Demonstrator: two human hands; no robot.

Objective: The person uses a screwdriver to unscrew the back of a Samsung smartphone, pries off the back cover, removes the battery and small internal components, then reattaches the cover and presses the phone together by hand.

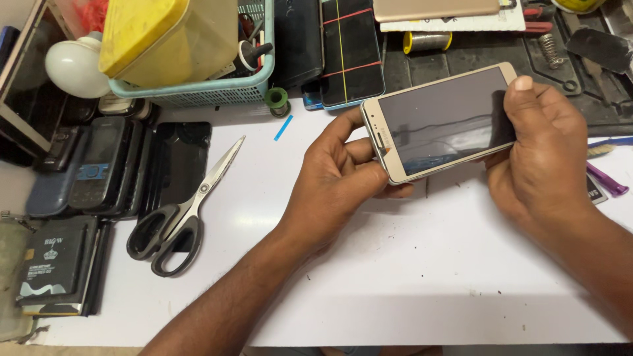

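A gold smartphone [438, 122] with a dark screen is held level above the white worktop [395, 277], screen up, between both hands. My left hand [336, 184] grips its left end, thumb near the lower corner and fingers curled behind. At the other end, my right hand [544, 155] holds the phone, its thumb lying over the screen's upper right corner.
Black-handled scissors [184, 214] lie left of my hands. Several old phones [99, 165] and batteries [53, 264] are piled at the far left. A teal basket [198, 92], a cracked phone [351, 53], a small green spool [277, 101] and purple tools [606, 179] ring the back and right.
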